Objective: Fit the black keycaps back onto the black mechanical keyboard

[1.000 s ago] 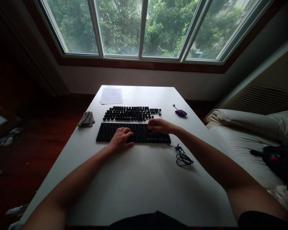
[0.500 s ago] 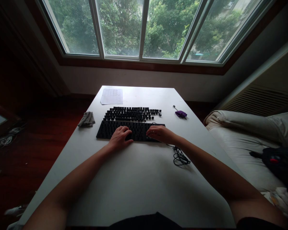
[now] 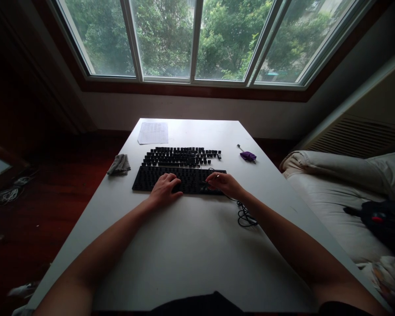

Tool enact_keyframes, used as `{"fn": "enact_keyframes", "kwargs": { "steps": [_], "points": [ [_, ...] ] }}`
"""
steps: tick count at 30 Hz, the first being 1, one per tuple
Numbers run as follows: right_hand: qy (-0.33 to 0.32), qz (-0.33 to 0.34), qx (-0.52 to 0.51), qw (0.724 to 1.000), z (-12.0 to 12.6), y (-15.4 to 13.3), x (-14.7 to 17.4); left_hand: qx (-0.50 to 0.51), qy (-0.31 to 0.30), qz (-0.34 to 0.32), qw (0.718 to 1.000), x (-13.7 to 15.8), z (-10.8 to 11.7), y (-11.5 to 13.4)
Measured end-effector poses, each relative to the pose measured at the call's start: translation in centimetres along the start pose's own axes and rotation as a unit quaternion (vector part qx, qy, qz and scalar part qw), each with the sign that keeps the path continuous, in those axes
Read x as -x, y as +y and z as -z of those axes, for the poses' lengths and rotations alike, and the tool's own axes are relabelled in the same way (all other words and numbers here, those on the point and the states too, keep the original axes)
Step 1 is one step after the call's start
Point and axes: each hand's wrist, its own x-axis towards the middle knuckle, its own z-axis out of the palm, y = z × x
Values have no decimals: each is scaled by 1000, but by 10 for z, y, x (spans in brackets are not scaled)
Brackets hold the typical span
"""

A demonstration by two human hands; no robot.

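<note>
A black keyboard base (image 3: 192,180) lies across the white table. My left hand (image 3: 165,186) rests on its middle-left part, fingers draped over the black surface and thumb spread toward the front edge. Over the right part, my right hand (image 3: 222,182) has its fingers drawn together in a pinch. Whatever sits between those fingertips is too small and dark to make out. Directly behind the base, loose black keycaps (image 3: 174,157) stand in rows like a keyboard's layout. A black cable (image 3: 245,217) lies coiled beneath my right forearm.
A grey cloth (image 3: 119,165) lies at the table's left edge. Printed paper (image 3: 153,133) is at the back left. To the right are a purple cloth-like item (image 3: 248,156) and a thin stick with a small head (image 3: 239,147). A pale sofa (image 3: 329,202) stands beyond the right edge.
My right hand has shifted slightly to the right above the keyboard base, its fingers more bunched and wrist raised. My left hand has stayed in place.
</note>
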Motion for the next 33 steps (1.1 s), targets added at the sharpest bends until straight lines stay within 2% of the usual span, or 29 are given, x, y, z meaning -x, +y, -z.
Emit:
{"fn": "enact_keyframes", "kwargs": {
  "steps": [8, 19, 24, 28, 33],
  "points": [
    [-5, 27, 9, 1000, 2, 6, -1, 9, 1, 5, 1000, 0, 0, 1],
    [-7, 96, 154, 983, -12, -16, -7, 3, -1, 3, 1000, -1, 0, 3],
    [-16, 73, 79, 994, -3, -5, -4, 2, -1, 1, 1000, 0, 0, 1],
    [2, 34, 20, 999, 0, 7, -1, 4, 1, 3, 1000, 0, -2, -1],
    [30, 22, -21, 999, 0, 13, 1, 8, 5, 0, 1000, 0, -2, -1]
  ]
}}
